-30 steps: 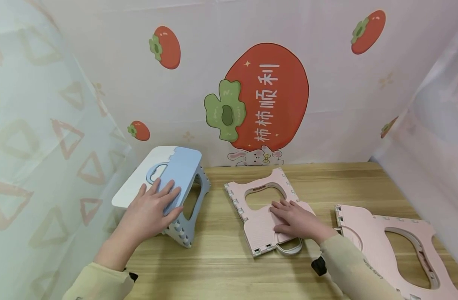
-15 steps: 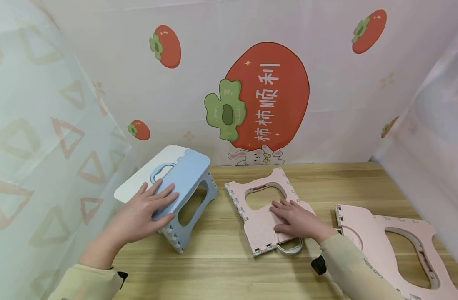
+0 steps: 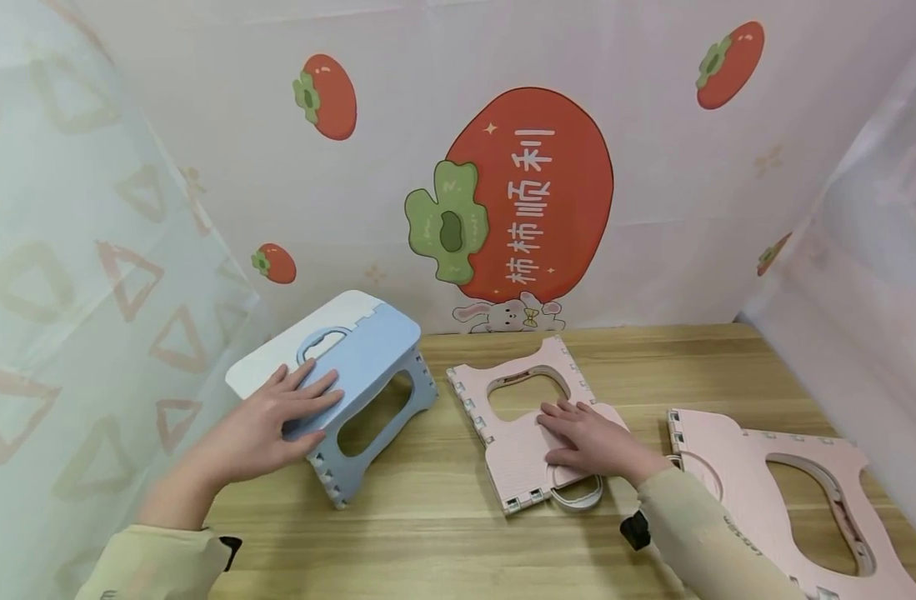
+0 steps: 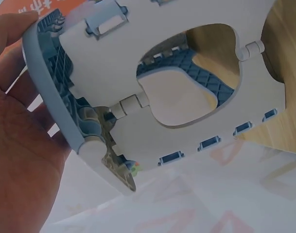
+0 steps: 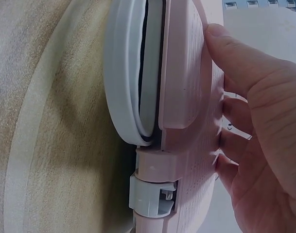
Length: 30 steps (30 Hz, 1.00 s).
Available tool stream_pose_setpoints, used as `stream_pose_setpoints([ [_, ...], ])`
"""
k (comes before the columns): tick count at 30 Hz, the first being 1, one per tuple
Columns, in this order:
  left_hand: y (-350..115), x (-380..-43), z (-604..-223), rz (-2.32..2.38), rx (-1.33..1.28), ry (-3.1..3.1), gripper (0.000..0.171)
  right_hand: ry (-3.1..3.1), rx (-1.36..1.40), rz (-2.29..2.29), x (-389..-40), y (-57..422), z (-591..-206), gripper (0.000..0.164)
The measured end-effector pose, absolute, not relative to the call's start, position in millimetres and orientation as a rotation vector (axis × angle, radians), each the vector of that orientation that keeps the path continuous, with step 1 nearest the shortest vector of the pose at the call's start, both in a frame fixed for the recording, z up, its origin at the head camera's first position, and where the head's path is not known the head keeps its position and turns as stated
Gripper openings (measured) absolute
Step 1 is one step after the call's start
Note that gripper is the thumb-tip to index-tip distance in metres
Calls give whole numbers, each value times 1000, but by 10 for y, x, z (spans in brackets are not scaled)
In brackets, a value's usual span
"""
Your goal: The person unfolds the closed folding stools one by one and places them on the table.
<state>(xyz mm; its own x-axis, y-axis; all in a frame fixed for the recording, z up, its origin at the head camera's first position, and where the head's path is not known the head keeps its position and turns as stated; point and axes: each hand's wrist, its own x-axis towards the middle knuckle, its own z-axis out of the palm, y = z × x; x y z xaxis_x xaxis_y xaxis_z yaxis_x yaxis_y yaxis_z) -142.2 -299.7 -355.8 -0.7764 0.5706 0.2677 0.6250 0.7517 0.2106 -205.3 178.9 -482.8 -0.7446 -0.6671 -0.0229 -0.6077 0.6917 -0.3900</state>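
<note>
Head view. Item: one blue-and-white stool [image 3: 367, 354], unfolded, at the left of the wooden table [image 3: 442, 542], a blue leg panel [image 3: 345, 479] toward the right. My left hand [image 3: 270, 425] lay on its top, fingers apart and nearly straight across the blue half, thumb near the closer edge; clamped on nothing. Set into the top, just beside my fingertips: one blue handle [image 3: 303, 344].

Item: one pink stool [image 3: 513, 471], folded flat, mid-table. My right hand [image 3: 596, 442] rested on it, fingers extended, thumb a little apart, likewise unclamped.

Item: a second pink stool [image 3: 753, 517], folded flat, at the right, partly covered by my right sleeve [image 3: 708, 533].

Behind all: a pale backdrop [image 3: 668, 250] printed with red fruit and a small rabbit.

Left wrist view. My palm stood at the left, beside the blue rim [image 4: 48, 94] of the unfolded stool; my fingertips passed out of sight behind it. Also seen: a white leg panel [image 4: 104, 63] with a wide opening, blue latticework [image 4: 223, 94] showing through.

Right wrist view. My thumb lay along the pink surface, the other fingers touching it farther over. Attached at the edge: one pale handle [image 5: 119, 73], looped, and below it a pale hinge piece [image 5: 145, 196].
</note>
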Motion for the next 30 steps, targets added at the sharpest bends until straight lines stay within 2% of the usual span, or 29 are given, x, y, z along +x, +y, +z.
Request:
stream_pose_setpoints([
  [15,-3252,-1451,-3575,-431,-846,-2799,71,2722,-1026,-559,-2076,1803,-4852,64],
  [30,-3499,-1556,-3681,-429,-721,-2763,79,2729,-1029,-554,-2071,1801,-4856,64],
])
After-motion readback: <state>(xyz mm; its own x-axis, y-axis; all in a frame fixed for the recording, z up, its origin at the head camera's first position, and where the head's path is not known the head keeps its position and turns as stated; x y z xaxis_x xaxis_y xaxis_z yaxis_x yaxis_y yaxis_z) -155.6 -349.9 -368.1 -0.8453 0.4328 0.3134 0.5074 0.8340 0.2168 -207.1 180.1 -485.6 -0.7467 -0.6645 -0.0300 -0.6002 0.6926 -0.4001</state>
